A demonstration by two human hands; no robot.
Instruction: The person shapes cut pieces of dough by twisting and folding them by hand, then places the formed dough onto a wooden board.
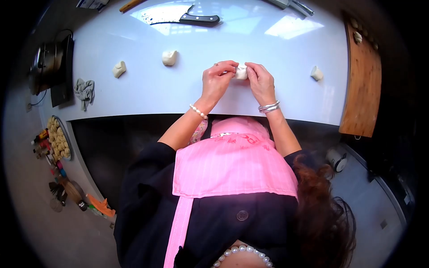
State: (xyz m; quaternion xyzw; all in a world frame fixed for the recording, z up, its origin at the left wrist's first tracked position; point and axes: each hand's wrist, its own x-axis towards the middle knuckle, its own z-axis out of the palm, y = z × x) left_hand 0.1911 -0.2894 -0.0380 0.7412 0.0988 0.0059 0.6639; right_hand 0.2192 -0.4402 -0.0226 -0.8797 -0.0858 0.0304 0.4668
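Between my two hands, just above the white table [286, 100], is a small piece of white dough [241, 73]. My left hand [217, 80] pinches its left side with thumb and fingers. On the opposite side, my right hand [262, 83] grips it the same way. Other pieces of dough lie apart on the table: one dough piece [169, 57] left of my hands, a second dough piece [119, 69] farther left, and a third dough piece [317, 73] toward the right edge.
A cleaver [178, 17] lies at the table's far side. Along the right edge is a wooden board [364, 85] with several dough pieces on it. A grey cloth [84, 92] and a pot [47, 62] are at the left. Lower left, a tray of twisted pieces [59, 140] stands beside bottles.
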